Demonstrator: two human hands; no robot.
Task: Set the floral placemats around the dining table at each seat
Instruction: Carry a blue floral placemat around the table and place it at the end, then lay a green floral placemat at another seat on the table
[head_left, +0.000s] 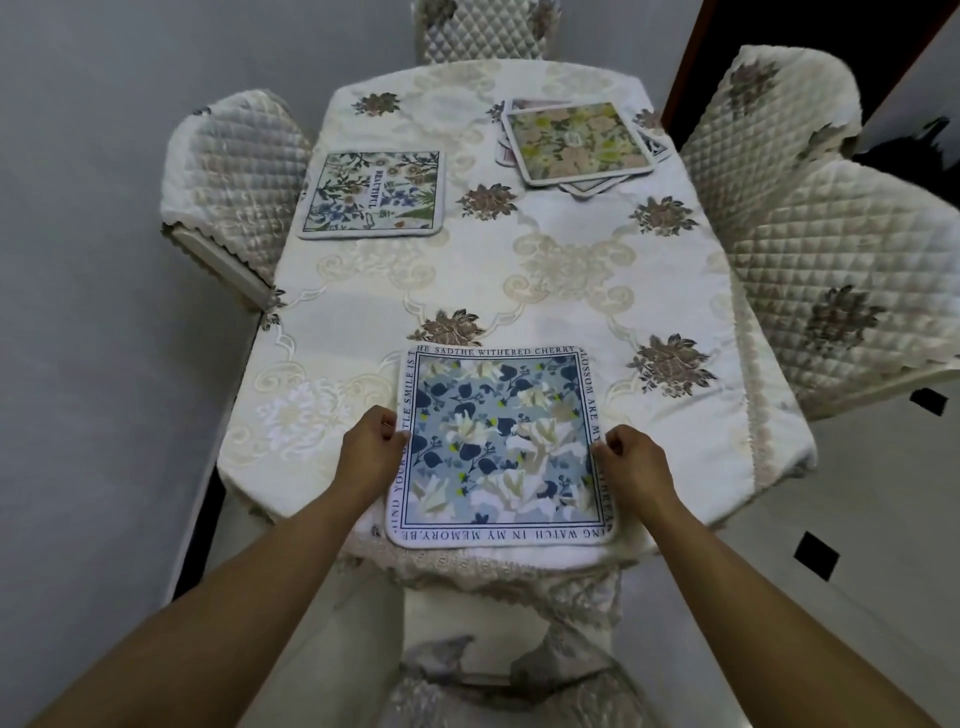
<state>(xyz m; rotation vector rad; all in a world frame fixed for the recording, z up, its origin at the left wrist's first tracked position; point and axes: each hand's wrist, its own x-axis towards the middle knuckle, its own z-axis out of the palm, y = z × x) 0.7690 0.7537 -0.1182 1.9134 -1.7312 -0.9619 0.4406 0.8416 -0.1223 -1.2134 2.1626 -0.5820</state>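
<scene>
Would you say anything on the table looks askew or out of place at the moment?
Yes: the stack of placemats at the far right sits rotated to the table edge, with lower mats fanning out unevenly. The blue placemat and left placemat lie square.

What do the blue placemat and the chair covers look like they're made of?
Blue placemat: probably printed fabric, matte, with a soft rounded bound edge. Chair covers: quilted, padded cloth with a slight satin sheen, diamond stitching and a scalloped trim.
</scene>
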